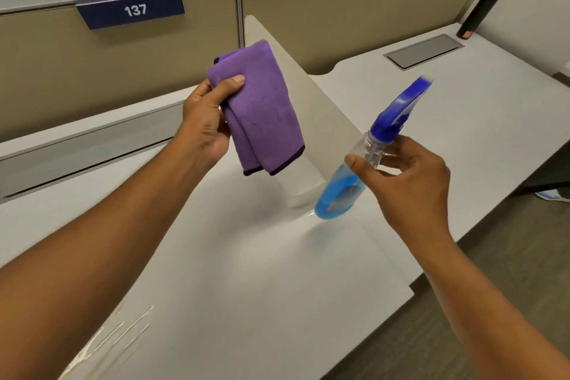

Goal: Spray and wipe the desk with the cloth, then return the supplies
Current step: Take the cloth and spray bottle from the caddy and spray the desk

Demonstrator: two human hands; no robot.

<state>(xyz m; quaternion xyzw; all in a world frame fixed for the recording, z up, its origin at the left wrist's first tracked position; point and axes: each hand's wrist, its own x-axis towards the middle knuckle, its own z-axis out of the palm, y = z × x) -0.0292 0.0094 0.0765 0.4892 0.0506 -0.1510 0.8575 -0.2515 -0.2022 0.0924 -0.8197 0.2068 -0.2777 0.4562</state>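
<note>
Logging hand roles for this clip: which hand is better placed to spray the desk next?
Right. The right hand already holds the spray bottle by its neck, above the desk; the left hand is occupied with the folded purple cloth.

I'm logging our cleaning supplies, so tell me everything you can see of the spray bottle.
The spray bottle has a clear plastic body, roughly a third full of blue liquid, and a blue trigger head that is motion-blurred. It is tilted, head pointing up and away to the right, base low above the white desk. The right hand holds it near the neck with thumb and fingertips.
</note>
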